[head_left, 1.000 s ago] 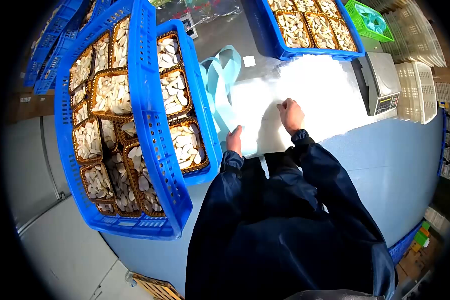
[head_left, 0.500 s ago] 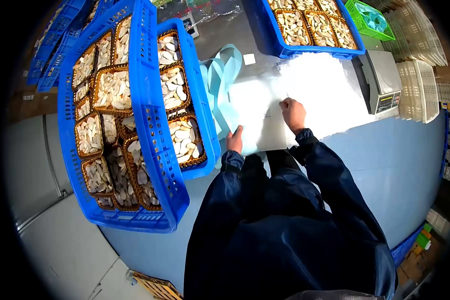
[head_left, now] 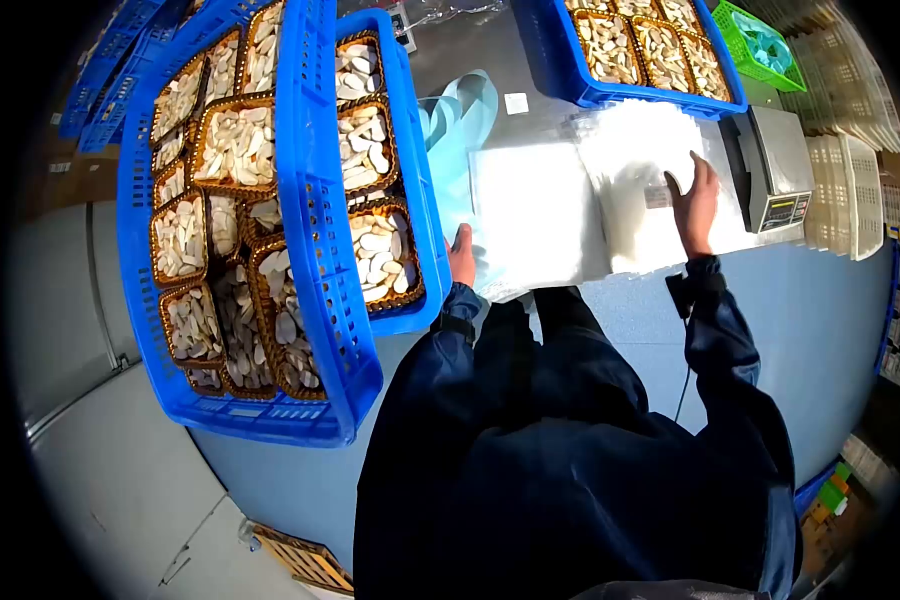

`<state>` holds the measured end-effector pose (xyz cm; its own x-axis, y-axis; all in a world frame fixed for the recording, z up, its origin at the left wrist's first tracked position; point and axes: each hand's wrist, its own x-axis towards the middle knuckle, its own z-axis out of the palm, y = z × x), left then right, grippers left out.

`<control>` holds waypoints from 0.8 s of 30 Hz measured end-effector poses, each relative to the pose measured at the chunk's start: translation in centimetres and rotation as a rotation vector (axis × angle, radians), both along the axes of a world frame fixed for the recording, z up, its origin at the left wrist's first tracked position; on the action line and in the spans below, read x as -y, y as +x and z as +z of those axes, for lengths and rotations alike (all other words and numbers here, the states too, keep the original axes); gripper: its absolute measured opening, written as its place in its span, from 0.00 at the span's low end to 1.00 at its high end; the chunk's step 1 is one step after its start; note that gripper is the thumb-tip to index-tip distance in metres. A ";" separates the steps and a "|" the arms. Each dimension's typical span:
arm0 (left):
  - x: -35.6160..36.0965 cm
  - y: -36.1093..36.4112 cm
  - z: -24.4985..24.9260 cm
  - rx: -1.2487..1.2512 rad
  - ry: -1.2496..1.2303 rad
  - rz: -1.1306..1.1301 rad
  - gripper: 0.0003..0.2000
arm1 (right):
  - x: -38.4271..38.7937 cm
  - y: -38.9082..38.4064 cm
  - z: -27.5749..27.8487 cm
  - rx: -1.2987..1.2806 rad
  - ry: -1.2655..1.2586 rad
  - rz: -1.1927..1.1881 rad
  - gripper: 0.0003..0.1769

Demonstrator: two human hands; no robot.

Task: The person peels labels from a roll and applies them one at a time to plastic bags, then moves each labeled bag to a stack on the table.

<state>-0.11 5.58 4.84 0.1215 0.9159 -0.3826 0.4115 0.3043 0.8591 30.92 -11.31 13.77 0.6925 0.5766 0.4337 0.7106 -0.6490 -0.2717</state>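
Observation:
My left hand [head_left: 461, 258] is at the left edge of a bright white sheet stack [head_left: 538, 215], beside a light blue plastic strip [head_left: 450, 145]. One digit points up; the other fingers are hidden, so its grip cannot be told. My right hand [head_left: 698, 208] is over the right part of a pile of clear plastic bags [head_left: 630, 200], with thumb and fingers apart and nothing visible between them. Glare washes out much of the white sheets.
Blue crates [head_left: 310, 250] of sliced pale food in brown trays stand at left. Another blue crate [head_left: 610, 95] is at the back. A scale [head_left: 775, 165], white baskets [head_left: 842, 195] and a green basket [head_left: 770, 70] are at right.
My right hand has moved right from the white sheets onto the clear bags, and its fingers have spread. My left hand has shifted slightly left and up. The view has shifted a little.

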 end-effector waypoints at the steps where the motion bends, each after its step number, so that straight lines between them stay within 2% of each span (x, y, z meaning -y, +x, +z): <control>1: 0.0 0.1 0.1 -0.058 0.054 -0.018 0.31 | -0.8 -1.6 -0.7 -0.043 0.100 0.125 0.22; 2: -0.3 0.0 -0.6 0.142 -0.196 0.023 0.29 | -2.4 -5.3 0.8 -0.363 0.144 0.306 0.22; 3: -0.3 0.0 -1.1 0.140 -0.197 0.018 0.29 | -3.2 -9.2 0.1 -0.938 0.142 0.326 0.20; 4: -0.4 0.2 -1.5 0.036 -0.084 -0.037 0.29 | -3.0 -11.3 -4.0 -1.305 0.153 0.534 0.20; 5: -0.4 0.1 -1.9 -0.070 0.027 -0.087 0.28 | -4.4 -15.4 -1.7 -1.398 0.251 0.661 0.16; 7: -0.1 0.3 -1.9 -0.025 -0.010 0.010 0.28 | -5.2 -18.8 -2.0 -1.390 0.104 0.762 0.16; 9: -0.1 0.5 -0.3 -0.174 -0.054 0.033 0.30 | -5.3 -20.5 -3.5 -1.390 0.169 0.692 0.16; 11: -0.5 0.4 -0.3 -0.170 -0.076 0.118 0.32 | -5.6 -21.0 -3.9 -1.378 0.233 0.614 0.15; 13: -1.0 -0.6 1.1 0.119 -0.562 -0.090 0.35 | -5.7 -21.3 -4.1 -1.399 0.245 0.418 0.15; 14: -0.1 -0.4 2.5 0.126 -0.441 -0.104 0.29 | -5.8 -21.3 -4.1 -1.400 0.244 0.418 0.15; 15: 0.9 -0.6 -2.7 0.253 -0.267 -0.008 0.26 | -5.9 -21.4 -4.1 -1.321 0.230 0.436 0.14; 17: -0.1 -1.8 -1.2 0.206 -0.478 -0.078 0.24 | -6.2 -21.4 -4.1 -1.161 0.200 0.473 0.12; 19: -0.5 -1.5 -0.7 0.162 -0.482 -0.130 0.24 | -6.2 -21.3 -3.8 -1.171 0.194 0.444 0.10; 21: -0.3 -1.0 -0.5 0.118 -0.488 -0.182 0.24 | -6.0 -21.2 -3.6 -1.007 0.239 0.473 0.08; 23: 0.3 -0.2 1.4 0.115 -0.374 0.059 0.25 | -5.9 -20.7 -3.6 -0.934 0.290 0.529 0.07; 24: -0.1 -1.0 0.8 0.203 -0.430 0.069 0.25 | -6.1 -20.2 -3.9 -1.119 0.478 0.394 0.07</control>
